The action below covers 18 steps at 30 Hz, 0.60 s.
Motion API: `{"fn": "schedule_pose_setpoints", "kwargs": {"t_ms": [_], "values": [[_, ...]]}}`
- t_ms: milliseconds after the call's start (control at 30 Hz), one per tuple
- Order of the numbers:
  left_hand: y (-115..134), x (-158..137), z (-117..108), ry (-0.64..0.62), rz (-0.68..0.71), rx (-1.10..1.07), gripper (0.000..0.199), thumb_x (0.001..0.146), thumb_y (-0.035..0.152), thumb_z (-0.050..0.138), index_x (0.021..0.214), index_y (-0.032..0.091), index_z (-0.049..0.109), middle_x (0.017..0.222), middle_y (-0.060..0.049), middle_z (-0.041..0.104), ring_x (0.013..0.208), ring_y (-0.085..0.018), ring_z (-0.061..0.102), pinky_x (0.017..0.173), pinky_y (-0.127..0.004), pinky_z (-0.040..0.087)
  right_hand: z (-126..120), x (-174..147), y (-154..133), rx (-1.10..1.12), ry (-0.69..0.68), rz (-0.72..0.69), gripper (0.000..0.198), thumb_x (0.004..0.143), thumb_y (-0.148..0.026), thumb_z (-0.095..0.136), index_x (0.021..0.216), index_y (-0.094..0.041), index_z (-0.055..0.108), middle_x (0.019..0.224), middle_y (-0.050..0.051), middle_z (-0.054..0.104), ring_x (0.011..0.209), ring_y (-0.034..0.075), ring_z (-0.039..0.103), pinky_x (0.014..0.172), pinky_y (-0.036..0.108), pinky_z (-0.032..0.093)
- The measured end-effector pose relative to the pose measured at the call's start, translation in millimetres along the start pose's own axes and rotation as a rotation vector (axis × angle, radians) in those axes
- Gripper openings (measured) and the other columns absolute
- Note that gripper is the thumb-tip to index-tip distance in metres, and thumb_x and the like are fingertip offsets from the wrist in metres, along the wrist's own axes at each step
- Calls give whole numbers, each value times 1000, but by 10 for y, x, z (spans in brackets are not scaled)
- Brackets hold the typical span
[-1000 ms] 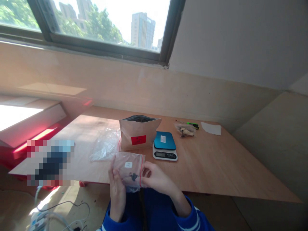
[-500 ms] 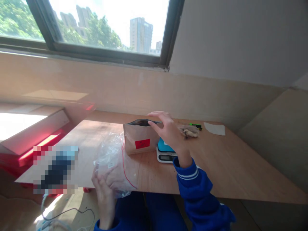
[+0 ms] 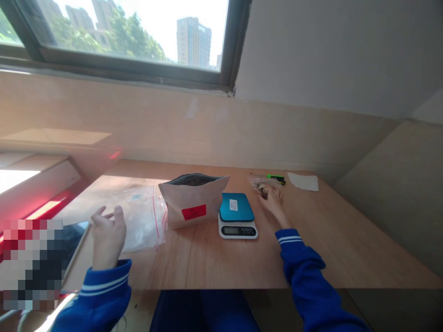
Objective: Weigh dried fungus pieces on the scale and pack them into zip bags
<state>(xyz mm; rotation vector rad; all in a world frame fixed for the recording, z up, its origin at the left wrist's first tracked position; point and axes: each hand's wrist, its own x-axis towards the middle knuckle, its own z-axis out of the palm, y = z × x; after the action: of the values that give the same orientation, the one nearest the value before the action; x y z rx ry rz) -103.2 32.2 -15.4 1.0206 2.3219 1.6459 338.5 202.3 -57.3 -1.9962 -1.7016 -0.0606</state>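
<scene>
My left hand (image 3: 108, 237) is raised at the left, fingers loosely bent and apart, with nothing in it. Beside it, a large clear zip bag (image 3: 140, 226) with a red seal line lies flat on the table. My right hand (image 3: 275, 203) is closed over a small clear zip bag (image 3: 254, 182) with pale brown, dried-looking pieces inside; its fingertips are partly hidden. Between my hands stands a kraft paper pouch (image 3: 176, 205) with a red label, upright and open at the top. Next to it is a white kitchen scale (image 3: 238, 230) with a blue plate.
Behind the small bag lies a green and black tool (image 3: 276, 177), perhaps a screwdriver. A white sheet of paper (image 3: 302, 181) is at the back right. A blurred-out dark object (image 3: 44, 263) sits at the left edge. Wall and window rise behind the wooden table (image 3: 207, 267).
My left hand has let go of the large clear bag, which now lies flat farther back. My right hand has moved right from above the pouch to the small bag. The view has shifted right.
</scene>
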Motion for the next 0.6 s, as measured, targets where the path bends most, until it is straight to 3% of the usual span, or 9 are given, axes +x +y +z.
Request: {"fn": "schedule_pose_setpoints", "kwargs": {"t_ms": [67,133,200,267,367,433,500,600], "values": [[46,-37,32,62,31,121,69,87,49,52,139,7,33,141,-27,39,136,-52,28,104,-73,20,98,17,23,-30,-31,33,56,79,-25,63,131,-9,46,132,28,45,122,40,45,97,49,33],[83,-144,61,131,214,285,69,91,50,45,147,12,26,151,-24,27,138,-50,26,106,-69,21,157,26,17,-46,-44,52,60,79,-21,63,134,-7,43,132,30,44,120,41,46,96,49,33],[50,-238,125,89,410,359,56,93,45,43,141,17,40,150,-20,33,136,-43,35,108,-62,28,180,36,3,-50,-41,62,58,79,-18,61,133,-5,43,130,31,45,118,41,48,96,49,33],[-89,-270,240,-134,496,396,45,95,41,38,130,19,55,146,-17,43,132,-38,44,106,-58,34,169,46,-4,-40,-28,72,52,80,-16,60,128,-5,46,126,30,48,114,39,51,94,48,35],[-412,-215,438,-468,444,450,44,92,38,36,123,18,61,140,-20,52,136,-38,41,105,-60,34,89,48,23,2,3,86,44,79,-16,58,122,-7,50,119,26,53,106,35,56,90,45,40],[-574,-148,514,-614,435,435,44,89,37,37,119,18,65,140,-20,53,140,-38,35,107,-61,29,-12,21,69,32,32,99,40,79,-17,57,118,-9,51,114,23,56,102,32,58,86,43,43],[-611,-85,503,-657,421,402,46,89,40,35,118,20,65,138,-18,55,140,-37,36,107,-61,29,-156,-52,122,105,99,90,37,77,-19,56,113,-12,52,110,19,57,100,30,58,84,42,46],[-449,-74,333,-562,406,270,48,89,49,37,119,23,64,136,-15,57,137,-34,41,109,-58,29,-454,-305,132,267,240,15,38,75,-22,57,112,-15,52,110,16,56,96,27,59,80,40,50]]}}
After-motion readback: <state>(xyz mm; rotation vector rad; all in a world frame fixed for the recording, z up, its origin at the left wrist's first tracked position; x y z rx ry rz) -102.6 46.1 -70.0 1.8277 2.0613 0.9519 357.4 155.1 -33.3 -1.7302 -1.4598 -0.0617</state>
